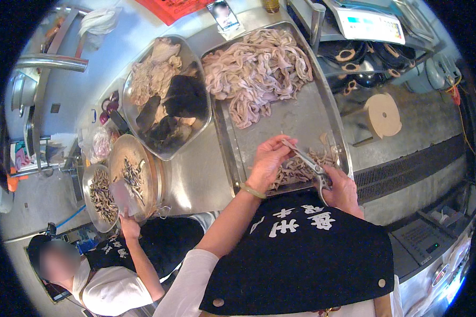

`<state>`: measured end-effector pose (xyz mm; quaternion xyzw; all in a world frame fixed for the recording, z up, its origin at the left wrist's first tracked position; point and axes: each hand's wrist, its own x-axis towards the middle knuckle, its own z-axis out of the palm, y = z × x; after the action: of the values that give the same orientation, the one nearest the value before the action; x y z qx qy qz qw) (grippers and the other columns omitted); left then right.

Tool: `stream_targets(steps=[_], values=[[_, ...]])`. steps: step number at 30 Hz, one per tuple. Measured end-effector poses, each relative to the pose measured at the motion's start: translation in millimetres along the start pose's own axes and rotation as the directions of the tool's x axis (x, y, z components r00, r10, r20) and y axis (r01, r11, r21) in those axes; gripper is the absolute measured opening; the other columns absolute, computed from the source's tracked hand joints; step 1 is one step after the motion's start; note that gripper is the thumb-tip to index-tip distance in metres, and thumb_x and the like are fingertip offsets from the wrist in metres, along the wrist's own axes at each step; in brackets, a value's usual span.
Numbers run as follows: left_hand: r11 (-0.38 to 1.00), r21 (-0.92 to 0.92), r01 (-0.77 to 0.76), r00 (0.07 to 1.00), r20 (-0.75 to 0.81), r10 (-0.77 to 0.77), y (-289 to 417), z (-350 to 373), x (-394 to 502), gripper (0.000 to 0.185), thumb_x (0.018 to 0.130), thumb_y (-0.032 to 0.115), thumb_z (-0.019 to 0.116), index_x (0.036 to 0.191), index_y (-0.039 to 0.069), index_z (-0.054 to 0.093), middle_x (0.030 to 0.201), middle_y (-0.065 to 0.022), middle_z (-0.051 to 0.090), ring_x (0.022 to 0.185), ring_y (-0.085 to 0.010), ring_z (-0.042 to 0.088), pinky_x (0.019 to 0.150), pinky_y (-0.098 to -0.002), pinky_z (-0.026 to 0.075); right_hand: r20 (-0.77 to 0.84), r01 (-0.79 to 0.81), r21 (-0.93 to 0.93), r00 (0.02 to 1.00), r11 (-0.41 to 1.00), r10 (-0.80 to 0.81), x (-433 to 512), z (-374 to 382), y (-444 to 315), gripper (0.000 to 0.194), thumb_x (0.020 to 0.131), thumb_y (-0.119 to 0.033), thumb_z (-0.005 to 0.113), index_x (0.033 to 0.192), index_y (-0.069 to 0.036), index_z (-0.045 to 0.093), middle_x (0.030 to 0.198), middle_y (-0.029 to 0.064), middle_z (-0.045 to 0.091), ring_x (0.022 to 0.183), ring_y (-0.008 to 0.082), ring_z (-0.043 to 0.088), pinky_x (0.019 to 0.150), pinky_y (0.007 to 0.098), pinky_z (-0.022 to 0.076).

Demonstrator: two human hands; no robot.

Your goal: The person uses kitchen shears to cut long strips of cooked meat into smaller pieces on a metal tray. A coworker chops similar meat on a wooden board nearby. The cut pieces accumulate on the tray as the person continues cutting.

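Note:
My right hand (341, 188) grips the handles of metal kitchen scissors (310, 162), whose blades point up and left towards my other hand. Between the fingertips of my left hand (270, 158) is a small end of pale offal, probably intestine (288, 144), beside the blade tips. Both hands are over the near end of a large metal tray (277, 123). Below them lies a heap of short cut pieces (291, 174), partly hidden by my hands. A big pile of long, uncut pinkish-grey strips (261, 73) fills the tray's far end.
Left of the tray, a clear plastic tub (158, 152) holds pale and black tripe-like pieces. A co-worker's hand (130, 228) holds a cleaver (123, 198) at a round wooden chopping board (123, 146), beside a bowl (88, 174) of cut pieces. A phone (224, 16) and scale (371, 25) stand behind.

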<state>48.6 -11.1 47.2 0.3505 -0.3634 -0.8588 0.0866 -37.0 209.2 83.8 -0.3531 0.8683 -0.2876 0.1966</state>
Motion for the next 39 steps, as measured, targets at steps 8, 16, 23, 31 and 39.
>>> stream_targets(steps=[8,16,23,31,39], values=[[1.0,0.006,0.015,0.997,0.077,-0.015,2.5,10.1,-5.1,0.024,0.094,0.001,0.058,0.118,-0.002,0.06,0.117,-0.0158,0.067,0.105,-0.0224,0.065,0.094,-0.0374,0.053,-0.052,0.066,-0.091,0.996,0.994,-0.071,4.3,-2.6,-5.2,0.057,0.07,-0.01,0.076,0.124,-0.011,0.058,0.094,0.0156,0.063,0.086,0.0382,0.065,0.071,0.0459,0.0525],[0.997,0.056,0.054,0.992,0.115,-0.06,6.7,11.5,-5.8,0.023,0.094,0.001,0.055,0.116,-0.002,0.062,0.113,-0.0132,0.068,0.102,-0.0196,0.065,0.092,-0.0335,0.054,-0.015,0.113,-0.105,0.993,0.988,-0.115,4.0,-5.5,2.8,0.068,0.062,-0.007,0.077,0.126,-0.012,0.056,0.089,0.0117,0.061,0.078,0.0346,0.065,0.067,0.0439,0.0537],[0.982,0.172,0.075,0.977,0.186,-0.107,2.1,13.9,-8.3,0.019,0.095,0.004,0.054,0.107,-0.002,0.068,0.1,-0.0066,0.07,0.088,-0.0137,0.065,0.083,-0.027,0.054,-0.042,0.109,-0.058,0.993,0.992,-0.112,6.0,0.6,8.0,0.058,0.068,-0.009,0.075,0.123,-0.012,0.059,0.091,0.0143,0.065,0.078,0.0376,0.066,0.067,0.0447,0.0537],[0.964,0.217,0.153,0.972,0.145,-0.187,-19.7,7.0,-0.9,0.022,0.096,0.006,0.056,0.113,-0.004,0.065,0.101,-0.0078,0.07,0.084,-0.0155,0.066,0.081,-0.0293,0.055,0.046,0.013,0.005,0.999,1.0,-0.013,9.5,5.2,17.1,0.043,0.076,-0.019,0.077,0.116,-0.01,0.064,0.092,0.0175,0.07,0.083,0.0388,0.068,0.07,0.0444,0.054],[0.396,0.9,-0.183,0.98,0.136,0.144,-40.2,-10.3,7.5,0.03,0.087,0.001,0.054,0.114,0.001,0.065,0.093,-0.0153,0.069,0.08,-0.0244,0.065,0.073,-0.0332,0.051,0.154,-0.205,-0.003,0.967,0.979,0.202,3.2,-1.6,28.0,0.04,0.078,-0.024,0.077,0.114,-0.012,0.068,0.09,0.0192,0.07,0.086,0.039,0.068,0.073,0.0444,0.0532]])
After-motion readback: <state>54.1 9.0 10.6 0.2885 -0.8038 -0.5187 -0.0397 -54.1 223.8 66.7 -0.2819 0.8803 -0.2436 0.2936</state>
